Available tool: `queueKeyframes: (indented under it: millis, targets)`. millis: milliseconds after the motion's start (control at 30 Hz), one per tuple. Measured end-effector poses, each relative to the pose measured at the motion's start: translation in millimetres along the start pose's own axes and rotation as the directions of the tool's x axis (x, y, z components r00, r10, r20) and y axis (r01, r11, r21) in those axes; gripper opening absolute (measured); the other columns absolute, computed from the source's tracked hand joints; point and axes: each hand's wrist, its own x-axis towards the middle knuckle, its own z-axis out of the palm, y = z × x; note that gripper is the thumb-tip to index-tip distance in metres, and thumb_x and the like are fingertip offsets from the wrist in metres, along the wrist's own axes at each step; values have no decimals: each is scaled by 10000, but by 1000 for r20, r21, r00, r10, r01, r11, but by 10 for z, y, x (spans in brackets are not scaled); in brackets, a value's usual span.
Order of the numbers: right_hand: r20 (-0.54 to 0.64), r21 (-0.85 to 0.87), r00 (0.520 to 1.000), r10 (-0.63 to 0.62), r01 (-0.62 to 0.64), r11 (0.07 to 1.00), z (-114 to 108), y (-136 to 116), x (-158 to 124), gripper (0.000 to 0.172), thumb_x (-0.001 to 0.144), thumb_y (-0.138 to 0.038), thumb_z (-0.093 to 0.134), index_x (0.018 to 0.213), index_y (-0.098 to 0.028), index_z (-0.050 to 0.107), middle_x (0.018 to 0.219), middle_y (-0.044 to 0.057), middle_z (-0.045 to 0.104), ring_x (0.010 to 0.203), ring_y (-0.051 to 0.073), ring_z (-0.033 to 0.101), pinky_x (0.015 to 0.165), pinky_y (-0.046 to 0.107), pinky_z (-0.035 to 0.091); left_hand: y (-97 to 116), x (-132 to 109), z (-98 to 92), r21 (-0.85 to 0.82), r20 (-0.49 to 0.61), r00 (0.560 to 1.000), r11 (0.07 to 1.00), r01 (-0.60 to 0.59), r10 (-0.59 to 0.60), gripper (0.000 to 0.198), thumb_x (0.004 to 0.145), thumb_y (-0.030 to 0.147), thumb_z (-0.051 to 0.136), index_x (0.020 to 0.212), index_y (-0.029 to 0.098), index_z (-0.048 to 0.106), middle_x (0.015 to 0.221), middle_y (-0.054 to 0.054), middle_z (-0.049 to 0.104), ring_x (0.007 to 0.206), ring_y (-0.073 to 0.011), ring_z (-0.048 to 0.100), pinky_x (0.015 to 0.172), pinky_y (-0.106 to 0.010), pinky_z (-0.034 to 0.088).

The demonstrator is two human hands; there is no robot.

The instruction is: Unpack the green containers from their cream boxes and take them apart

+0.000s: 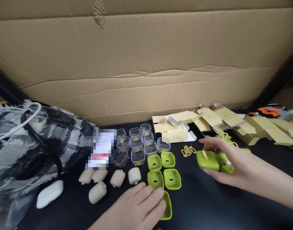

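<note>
My right hand (229,159) is closed around a rounded, glossy green case (208,160), thumb at its near edge and fingers over its far side. More green pieces (227,168) lie beneath and behind that hand, partly hidden by it. My left hand (144,207) has its fingers curled over the left side of a shallow green tray (168,206); their tips and most of the thumb are hidden. Several matching trays, including one green tray (172,179) with a small slot in its bottom, sit just beyond. Pale yellow loops (188,150) lie between the trays and my right hand.
Several clear cups (138,155) with yellow stickers stand in rows behind the trays. Pale rounded pieces (97,192) and a white case (50,194) lie left. Opened yellow boxes (182,118) line the back before a cardboard wall (146,57). Shaggy fabric (65,127) fills the left.
</note>
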Motion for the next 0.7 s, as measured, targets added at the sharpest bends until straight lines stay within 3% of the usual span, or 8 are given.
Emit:
queueKeyframes:
  millis: [67, 133, 233, 333, 400, 467, 567, 700]
  targets:
    - [-1, 126, 994, -105, 104, 987, -83, -162, 13, 571, 806, -337, 656, 1312, -267, 402, 1213, 89, 624, 1065, 261, 644, 844, 342, 564, -11, -29, 34, -404, -29, 990, 908, 115, -139, 268, 933, 356, 489, 1123, 179, 554, 977, -99, 668, 748, -190, 607, 653, -292, 514]
    - [40, 269, 965, -257, 238, 933, -123, -351, 52, 555, 816, -297, 673, 1312, -286, 426, 1250, 73, 602, 1134, 228, 604, 898, 304, 537, 0, -55, 117, -689, 4, 969, 701, 181, -247, 336, 937, 411, 478, 1219, 231, 451, 904, -55, 624, 584, -112, 551, 507, -209, 464]
    - [111, 491, 873, -475, 368, 790, -130, -633, 149, 471, 846, -258, 676, 1277, -256, 486, 1219, 61, 632, 1155, 173, 577, 955, 253, 490, 59, -56, 261, -898, 161, 937, 347, 269, -311, 485, 941, 459, 461, 1352, 269, 289, 892, -40, 614, 589, -102, 593, 518, -204, 476]
    - [181, 626, 793, -581, 363, 690, -113, -840, 224, 425, 885, -148, 617, 1286, -215, 495, 1250, 65, 628, 1198, 135, 533, 1039, 245, 410, 124, -9, 330, -952, 299, 907, -25, 305, -297, 564, 851, 625, 499, 1264, 243, 468, 936, -60, 638, 851, -208, 666, 744, -365, 523]
    - [193, 684, 803, -563, 302, 665, -82, -913, 227, 376, 888, -133, 605, 1248, -198, 517, 1253, 80, 617, 1192, 125, 537, 1031, 237, 412, 148, 24, 322, -948, 319, 901, -76, 310, -296, 558, 810, 666, 509, 1151, 228, 564, 953, -49, 639, 931, -248, 657, 801, -403, 503]
    - [184, 709, 855, -485, 226, 668, -24, -942, 196, 374, 862, -183, 648, 1215, -204, 524, 1270, 93, 591, 1197, 139, 541, 1009, 241, 435, 156, 40, 305, -937, 345, 881, -178, 301, -325, 502, 771, 611, 606, 1099, 234, 564, 945, -24, 635, 942, -248, 655, 795, -382, 500]
    - [158, 674, 924, -349, 158, 722, 104, -951, 140, 522, 785, -258, 733, 1252, -224, 502, 1304, 114, 564, 1218, 198, 537, 982, 282, 469, 158, 38, 336, -896, 379, 853, -372, 242, -360, 484, 715, 475, 754, 1023, 230, 472, 891, 4, 629, 818, -174, 674, 748, -309, 507]
    - [46, 611, 936, -349, 250, 751, 244, -971, 118, 422, 778, -220, 736, 1167, -237, 572, 1132, 82, 666, 1055, 203, 620, 913, 312, 515, 167, 26, 417, -864, 343, 867, -483, 141, -360, 537, 698, 318, 823, 961, 236, 362, 851, 10, 671, 761, -126, 691, 712, -245, 483]
